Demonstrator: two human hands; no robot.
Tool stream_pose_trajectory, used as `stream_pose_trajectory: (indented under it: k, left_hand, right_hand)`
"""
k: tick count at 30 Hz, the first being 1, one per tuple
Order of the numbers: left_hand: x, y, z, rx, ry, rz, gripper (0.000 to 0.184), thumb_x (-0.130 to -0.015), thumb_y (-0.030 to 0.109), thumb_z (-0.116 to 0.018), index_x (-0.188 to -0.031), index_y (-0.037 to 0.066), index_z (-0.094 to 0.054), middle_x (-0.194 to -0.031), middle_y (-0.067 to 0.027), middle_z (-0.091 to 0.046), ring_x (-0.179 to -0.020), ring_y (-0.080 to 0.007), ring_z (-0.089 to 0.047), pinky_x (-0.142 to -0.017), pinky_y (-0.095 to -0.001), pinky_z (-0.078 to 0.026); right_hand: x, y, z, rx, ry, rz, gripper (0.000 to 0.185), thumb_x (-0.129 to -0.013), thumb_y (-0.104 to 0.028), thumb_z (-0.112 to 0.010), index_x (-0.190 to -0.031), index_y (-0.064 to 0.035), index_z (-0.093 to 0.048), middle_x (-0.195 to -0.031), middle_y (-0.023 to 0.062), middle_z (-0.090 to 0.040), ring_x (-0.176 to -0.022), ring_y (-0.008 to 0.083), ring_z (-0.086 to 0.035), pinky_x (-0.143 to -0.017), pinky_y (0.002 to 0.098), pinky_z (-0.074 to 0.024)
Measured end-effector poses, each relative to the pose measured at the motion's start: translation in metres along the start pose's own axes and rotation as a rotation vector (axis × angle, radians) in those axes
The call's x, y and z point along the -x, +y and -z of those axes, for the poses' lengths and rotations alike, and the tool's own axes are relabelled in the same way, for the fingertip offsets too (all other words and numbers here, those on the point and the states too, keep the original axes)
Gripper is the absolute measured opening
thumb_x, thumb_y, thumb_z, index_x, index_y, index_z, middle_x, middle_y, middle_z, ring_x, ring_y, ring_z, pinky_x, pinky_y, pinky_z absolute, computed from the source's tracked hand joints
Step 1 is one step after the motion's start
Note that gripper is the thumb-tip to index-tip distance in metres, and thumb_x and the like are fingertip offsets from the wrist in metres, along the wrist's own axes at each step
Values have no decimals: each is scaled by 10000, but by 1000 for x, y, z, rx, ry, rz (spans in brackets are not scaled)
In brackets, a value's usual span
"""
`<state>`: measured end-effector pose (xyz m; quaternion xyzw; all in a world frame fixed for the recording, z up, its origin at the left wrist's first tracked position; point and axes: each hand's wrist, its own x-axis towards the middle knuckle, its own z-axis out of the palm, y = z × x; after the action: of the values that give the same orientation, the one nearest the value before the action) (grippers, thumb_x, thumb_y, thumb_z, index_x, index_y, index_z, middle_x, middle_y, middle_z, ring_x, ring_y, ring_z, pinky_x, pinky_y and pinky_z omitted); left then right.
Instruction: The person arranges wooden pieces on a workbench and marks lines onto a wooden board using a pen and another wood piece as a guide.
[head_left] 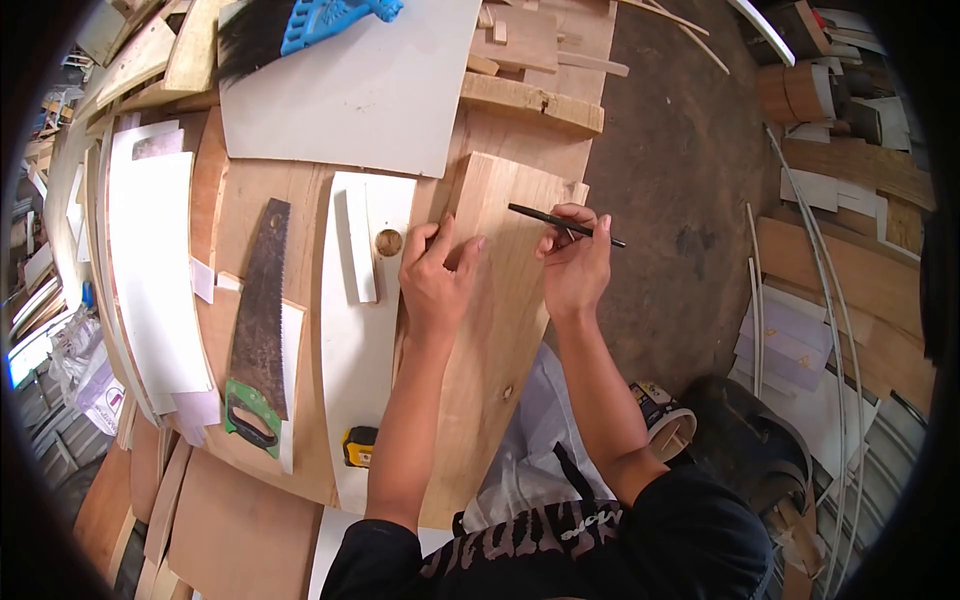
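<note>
A thick light wooden plank (pixel 500 300) lies lengthwise in front of me. My left hand (pixel 437 280) rests at its left edge, fingers bent and apart, with the thumb on the top face. Over the right edge of the plank, my right hand (pixel 580 265) pinches a slim black pen (pixel 540 214), held nearly level and pointing left. Left of the plank lies a white board (pixel 360 375) with a round hole, bearing a narrow white strip (pixel 360 245). A yellow and black tape measure (pixel 359 447) sits at that board's near end.
A handsaw (pixel 262 310) with a green handle lies farther left, beside white panels (pixel 150 270). At the back are a grey-white sheet (pixel 350 110), a blue-handled brush (pixel 335 22) and wood offcuts (pixel 530 105). A bucket (pixel 668 425) stands on the floor (pixel 680 170) at right.
</note>
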<state>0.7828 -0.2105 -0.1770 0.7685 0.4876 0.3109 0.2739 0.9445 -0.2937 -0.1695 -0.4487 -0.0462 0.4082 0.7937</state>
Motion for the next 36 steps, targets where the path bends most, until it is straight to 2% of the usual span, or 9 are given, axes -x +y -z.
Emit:
stream_pose_trajectory:
  k: [3, 9, 12, 14, 20, 24, 30, 32, 36]
  left_hand:
    - [-1, 2, 1, 10, -22, 26, 499, -872, 273, -910, -1236, -42, -781, -965, -106, -668, -784, -242, -674, -645, -376, -534]
    - [-1, 2, 1, 38, -20, 58, 501, -885, 302, -901, -1229, -42, -783, -952, -103, -663, -769, -234, -661, -640, -372, -531]
    - [-2, 2, 0, 17, -10, 32, 495, -888, 301, -899, -1223, -45, -783, -954, -106, -659, -769, -237, -661, -646, -371, -532]
    - [-4, 2, -1, 20, -23, 45, 495, -889, 306, -895, -1219, -45, -781, -958, -110, -659, -773, -244, -666, -659, -372, -536]
    - [-4, 7, 2, 14, -64, 94, 467, -914, 294, -857, -1239, -30, -770, -993, -141, -635, -876, -322, -674, -733, -423, -564]
    - [-3, 5, 1, 27, -41, 85, 476, -906, 301, -863, -1239, -26, -769, -994, -144, -637, -881, -326, -676, -733, -426, -565]
    - [-4, 1, 1, 19, 5, 13, 460, -886, 271, -887, -1211, -35, -779, -978, -127, -657, -829, -290, -681, -707, -409, -554]
    - [-2, 2, 0, 22, -87, 98, 513, -896, 270, -879, -1295, -21, -740, -1024, -137, -655, -886, -298, -687, -751, -426, -561]
    - [0, 16, 10, -59, -58, 45, 576, -912, 233, -864, -1413, 20, -678, -1113, -143, -667, -1005, -319, -686, -843, -436, -565]
  right_hand:
    - [-5, 2, -8, 40, 47, 23, 603, -1185, -481, -329, -1168, 37, -637, -1009, 144, -685, -853, 242, -689, -843, 383, -577]
    - [-19, 3, -11, 202, 37, 91, 432, -1175, -346, -484, -1158, 49, -659, -1118, 170, -718, -977, 247, -751, -953, 367, -621]
    - [-22, 9, -3, 295, 3, 120, 364, -1158, -317, -543, -1141, 26, -665, -1125, 173, -730, -950, 223, -740, -903, 357, -618]
    - [-20, 10, 0, 357, -30, 115, 312, -1142, -272, -591, -1106, 24, -682, -1003, 120, -747, -893, 201, -743, -838, 322, -604]
    - [-20, 11, -5, 341, -2, 138, 326, -1135, -293, -609, -1078, 17, -691, -949, 103, -753, -857, 179, -734, -773, 286, -563]
    - [-21, 13, -1, 374, -20, 150, 337, -1135, -304, -607, -1079, 17, -692, -950, 104, -755, -857, 178, -735, -763, 290, -563]
    - [-13, 9, -15, 278, -7, 172, 237, -1101, -184, -662, -1144, 47, -695, -1019, 104, -760, -929, 189, -751, -893, 326, -627]
    - [-4, 2, -14, 395, -13, 152, 184, -1067, -96, -696, -1161, 63, -693, -1039, 111, -757, -957, 189, -751, -949, 337, -636]
    - [15, -11, -19, 456, -27, 127, 169, -1051, -66, -713, -1155, 65, -694, -1031, 117, -757, -955, 177, -747, -914, 323, -632]
